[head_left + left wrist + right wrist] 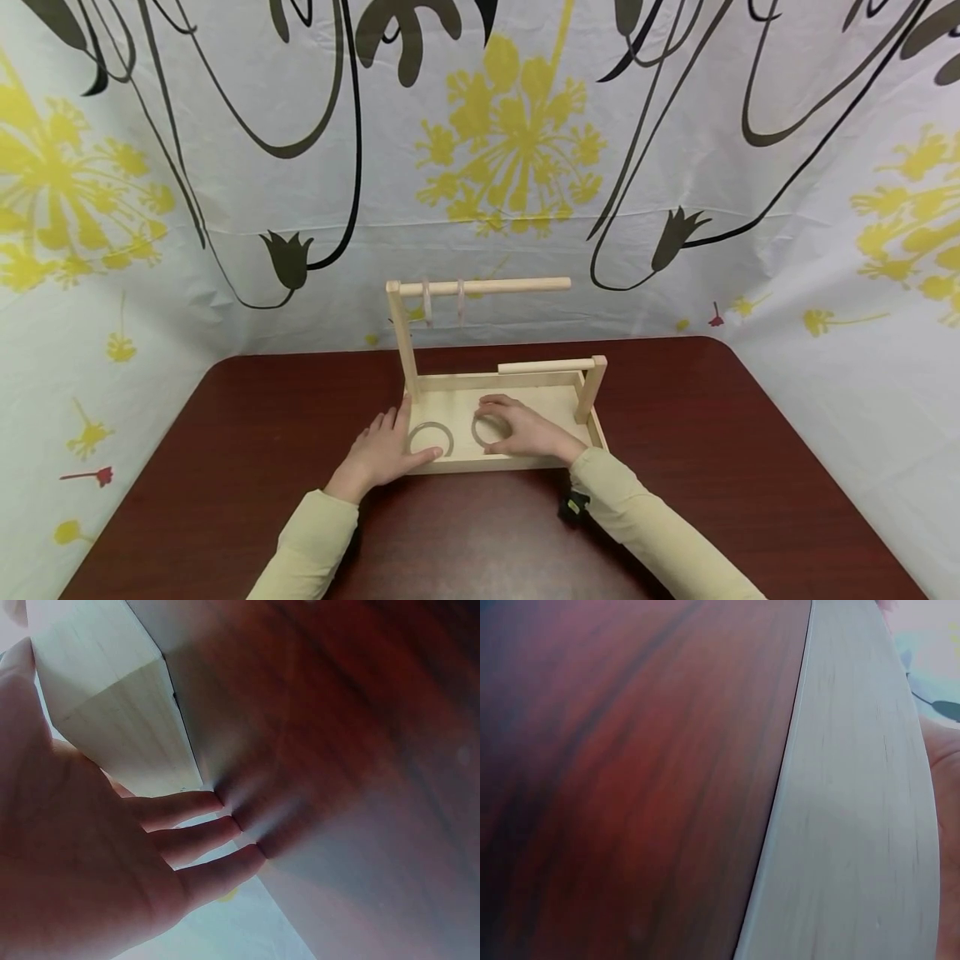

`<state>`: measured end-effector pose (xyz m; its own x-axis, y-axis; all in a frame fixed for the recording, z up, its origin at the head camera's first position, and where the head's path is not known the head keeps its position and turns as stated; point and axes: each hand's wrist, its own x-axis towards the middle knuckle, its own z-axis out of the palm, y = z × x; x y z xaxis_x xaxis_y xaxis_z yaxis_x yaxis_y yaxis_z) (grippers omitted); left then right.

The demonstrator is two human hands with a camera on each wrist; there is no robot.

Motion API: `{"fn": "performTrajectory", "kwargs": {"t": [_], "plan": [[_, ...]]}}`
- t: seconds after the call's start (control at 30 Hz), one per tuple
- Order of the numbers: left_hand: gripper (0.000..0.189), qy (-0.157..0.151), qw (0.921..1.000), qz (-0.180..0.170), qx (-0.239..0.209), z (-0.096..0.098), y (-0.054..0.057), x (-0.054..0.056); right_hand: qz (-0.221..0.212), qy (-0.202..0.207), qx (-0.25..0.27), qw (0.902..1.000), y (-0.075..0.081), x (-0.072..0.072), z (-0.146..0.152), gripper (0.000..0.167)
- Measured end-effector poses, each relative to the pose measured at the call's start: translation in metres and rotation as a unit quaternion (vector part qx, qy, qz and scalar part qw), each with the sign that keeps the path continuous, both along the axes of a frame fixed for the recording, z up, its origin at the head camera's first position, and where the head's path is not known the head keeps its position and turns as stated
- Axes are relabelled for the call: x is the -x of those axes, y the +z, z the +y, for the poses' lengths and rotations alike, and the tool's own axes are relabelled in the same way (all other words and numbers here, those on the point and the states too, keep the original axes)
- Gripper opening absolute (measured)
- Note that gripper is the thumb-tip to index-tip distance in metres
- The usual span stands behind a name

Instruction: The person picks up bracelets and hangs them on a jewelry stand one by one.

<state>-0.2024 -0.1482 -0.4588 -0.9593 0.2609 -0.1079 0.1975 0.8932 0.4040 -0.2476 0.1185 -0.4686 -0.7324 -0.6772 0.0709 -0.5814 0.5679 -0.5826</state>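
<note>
A shallow wooden tray (465,467) has a tall post with a long peg (517,285) at its left and a shorter post with a peg (546,366) at its right. My left hand (381,450) steadies the tray's front left corner, fingers extended along the outside and thumb over the front edge. In the left wrist view its fingertips (202,804) touch the table. Inside the tray, my right hand (525,429) has fingers and thumb curved round a ring (477,431). Another ring (431,425) lies near the left thumb. The right wrist view shows mostly the tray's outer wall (847,787).
Two rings (461,302) hang from the long upper peg. The tray stands on a dark red-brown table (285,450), with a patterned white cloth (480,192) behind and at the sides. A dark device (573,507) sits under the right wrist.
</note>
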Motion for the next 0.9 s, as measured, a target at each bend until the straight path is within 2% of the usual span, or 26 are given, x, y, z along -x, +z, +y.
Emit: {"fn": "performTrajectory", "kwargs": {"t": [0.37,0.63,0.73,0.9], "plan": [[0.106,0.004,1.0,-0.002,0.004,0.0,-0.001,0.001,0.013,0.009,-0.004,0.9999,0.0,0.001,-0.014,0.055],[0.105,0.007,1.0,-0.004,0.002,0.001,-0.001,0.0,0.056,0.012,-0.008,0.9983,0.0,0.002,-0.021,0.051],[0.105,0.005,1.0,-0.005,0.003,0.001,-0.001,0.0,0.048,0.002,-0.002,0.9988,0.0,0.002,-0.022,0.05],[0.105,0.004,1.0,-0.007,0.003,0.001,0.0,0.0,0.01,-0.027,0.027,0.9992,0.003,0.0,-0.022,0.054]]}}
